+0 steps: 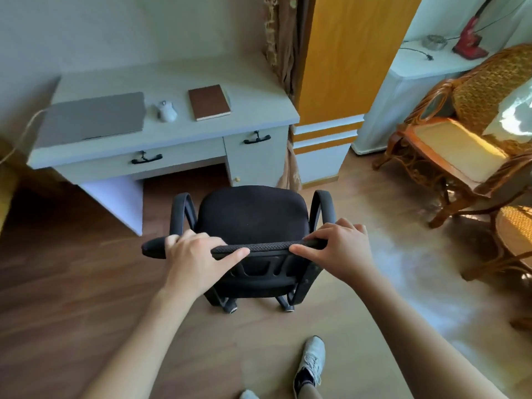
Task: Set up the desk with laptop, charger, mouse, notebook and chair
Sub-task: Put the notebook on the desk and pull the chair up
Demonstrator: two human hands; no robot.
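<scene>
Head view: pale desk (161,145) carrying closed grey laptop (92,118), brown notebook (209,102) and white mouse (167,110); black armrest chair (250,217) before it, backrest top gripped by left hand (198,254) and right hand (339,249).

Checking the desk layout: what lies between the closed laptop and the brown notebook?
In the head view, a white mouse sits on the desk between the laptop and the notebook, touching neither.
</scene>
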